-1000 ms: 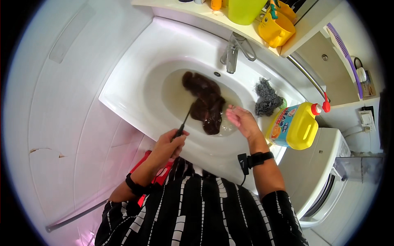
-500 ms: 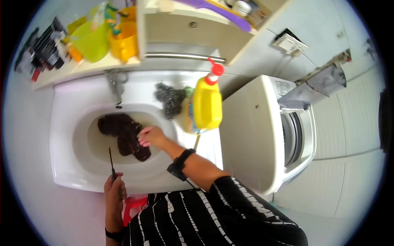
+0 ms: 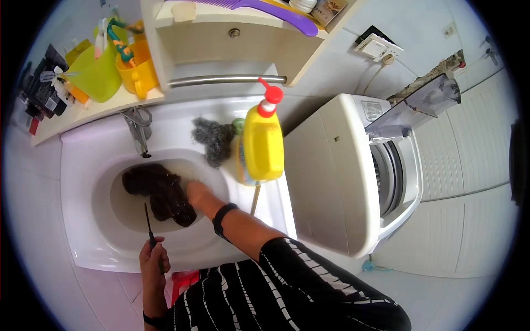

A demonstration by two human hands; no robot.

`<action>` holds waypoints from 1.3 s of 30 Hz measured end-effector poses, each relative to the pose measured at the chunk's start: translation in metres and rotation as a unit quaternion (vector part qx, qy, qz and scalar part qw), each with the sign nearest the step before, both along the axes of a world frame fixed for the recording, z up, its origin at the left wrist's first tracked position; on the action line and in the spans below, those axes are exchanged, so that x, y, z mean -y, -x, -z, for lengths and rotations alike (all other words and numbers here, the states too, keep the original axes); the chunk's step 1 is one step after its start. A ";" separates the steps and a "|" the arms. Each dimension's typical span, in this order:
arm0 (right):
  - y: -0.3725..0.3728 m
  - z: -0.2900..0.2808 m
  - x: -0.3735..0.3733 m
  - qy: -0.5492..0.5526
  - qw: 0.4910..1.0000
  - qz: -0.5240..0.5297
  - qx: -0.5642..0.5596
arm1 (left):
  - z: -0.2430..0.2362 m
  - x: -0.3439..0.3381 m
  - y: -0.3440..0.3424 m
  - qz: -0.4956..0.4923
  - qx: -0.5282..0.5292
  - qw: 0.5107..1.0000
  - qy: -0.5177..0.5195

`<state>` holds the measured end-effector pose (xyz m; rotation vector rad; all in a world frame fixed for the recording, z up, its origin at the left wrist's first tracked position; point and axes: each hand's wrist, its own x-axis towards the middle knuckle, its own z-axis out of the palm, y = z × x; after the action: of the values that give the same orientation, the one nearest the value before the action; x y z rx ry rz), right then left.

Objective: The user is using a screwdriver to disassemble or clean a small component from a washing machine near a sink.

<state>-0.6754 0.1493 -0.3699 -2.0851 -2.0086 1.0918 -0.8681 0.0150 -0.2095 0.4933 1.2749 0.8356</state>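
Observation:
A dark brown clump of wet hair (image 3: pixel 160 193) lies in murky water in the white sink (image 3: pixel 83 165). My right hand (image 3: pixel 197 194) rests in the water against the clump's right side, touching it; whether it grips is unclear. A black band sits on that wrist. My left hand (image 3: pixel 152 258) is shut on a thin dark comb (image 3: pixel 148 222), held upright over the sink's near rim, apart from the hair.
A yellow bottle with a red cap (image 3: pixel 263 144) and a grey scrubber (image 3: pixel 214 140) stand on the sink's right rim. The tap (image 3: pixel 138 128) is behind the basin. Yellow and green cups (image 3: pixel 116 69) fill the shelf. A washing machine (image 3: pixel 353 171) stands right.
The view has swung to the right, bringing the washing machine in. My right hand stayed on the hair in the water; my left hand drew back to the sink's near rim with the comb.

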 end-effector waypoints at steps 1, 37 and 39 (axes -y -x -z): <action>-0.001 -0.001 0.000 0.001 1.000 -0.001 0.000 | 0.000 0.000 0.001 0.001 -0.003 1.000 -0.001; -0.015 -0.131 0.019 0.214 0.859 0.011 -0.466 | 0.017 -0.066 -0.036 -0.020 -0.070 0.996 -0.054; -0.013 -0.133 0.022 0.219 0.859 0.018 -0.463 | 0.021 -0.066 -0.037 -0.016 -0.084 0.995 -0.051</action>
<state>-0.6627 0.1277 -0.2368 -1.2228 -1.2913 2.1378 -0.8306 0.0808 -0.2302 0.6374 1.4028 0.9035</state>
